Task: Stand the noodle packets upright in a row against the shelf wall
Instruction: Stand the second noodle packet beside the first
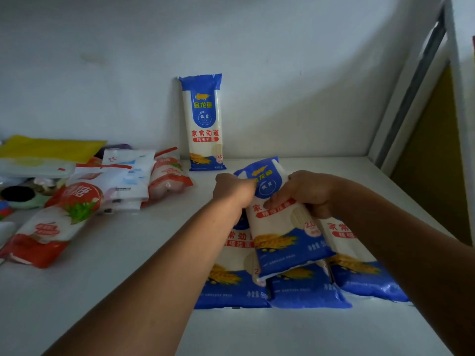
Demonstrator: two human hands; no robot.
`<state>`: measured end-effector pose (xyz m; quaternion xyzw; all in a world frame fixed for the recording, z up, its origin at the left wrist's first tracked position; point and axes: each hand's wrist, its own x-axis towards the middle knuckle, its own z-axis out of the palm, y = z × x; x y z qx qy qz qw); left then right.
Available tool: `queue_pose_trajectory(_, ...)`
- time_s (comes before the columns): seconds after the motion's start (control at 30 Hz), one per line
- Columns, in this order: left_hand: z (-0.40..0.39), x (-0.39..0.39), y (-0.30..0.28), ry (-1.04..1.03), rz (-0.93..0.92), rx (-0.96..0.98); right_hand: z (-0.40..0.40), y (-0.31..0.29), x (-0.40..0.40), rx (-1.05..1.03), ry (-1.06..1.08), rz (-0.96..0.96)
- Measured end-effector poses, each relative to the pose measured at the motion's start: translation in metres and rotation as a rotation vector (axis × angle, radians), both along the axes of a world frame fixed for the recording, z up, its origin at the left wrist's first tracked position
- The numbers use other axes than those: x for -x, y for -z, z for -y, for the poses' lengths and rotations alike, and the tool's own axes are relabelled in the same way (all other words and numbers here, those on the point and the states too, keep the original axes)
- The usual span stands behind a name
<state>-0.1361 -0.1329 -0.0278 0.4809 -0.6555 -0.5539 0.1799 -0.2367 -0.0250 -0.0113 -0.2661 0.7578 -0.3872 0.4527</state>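
One blue-and-white noodle packet (204,122) stands upright against the back shelf wall (295,98). A second noodle packet (281,227) is tilted, its top end lifted off the pile, and both hands grip it: my left hand (232,192) on its upper left edge, my right hand (305,192) on its upper right side. Under it lie three more noodle packets flat on the white shelf (115,265): a left one (228,281), a middle one (305,289) and a right one (359,271), partly hidden by my arms.
At the left lies a heap of other goods: red-and-white packets (55,222), a white pouch (128,176), another red-and-white pack (168,176), a yellow bag (48,147). A side wall and frame (416,86) close the shelf on the right.
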Motion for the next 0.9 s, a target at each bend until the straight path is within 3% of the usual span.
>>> queue_pose_trajectory(0.23, 0.024, 0.023, 0.004, 0.111, -0.236, -0.166, 0.033, -0.002, 0.027, 0.355, 0.228, 0.032)
queue_pose_trajectory(0.4, 0.042, 0.035, -0.005, 0.075, -0.404, -0.021, 0.055, 0.006, 0.038, 0.590, 0.262, 0.046)
queue_pose_trajectory(0.53, 0.050, 0.043, -0.018, 0.074, -0.453, 0.169, 0.064, 0.006, 0.044, 0.588, 0.215, 0.142)
queue_pose_trajectory(0.9, 0.109, 0.093, -0.021, 0.011, -0.440, 0.445, 0.134, -0.013, 0.081, 0.657, 0.414, -0.191)
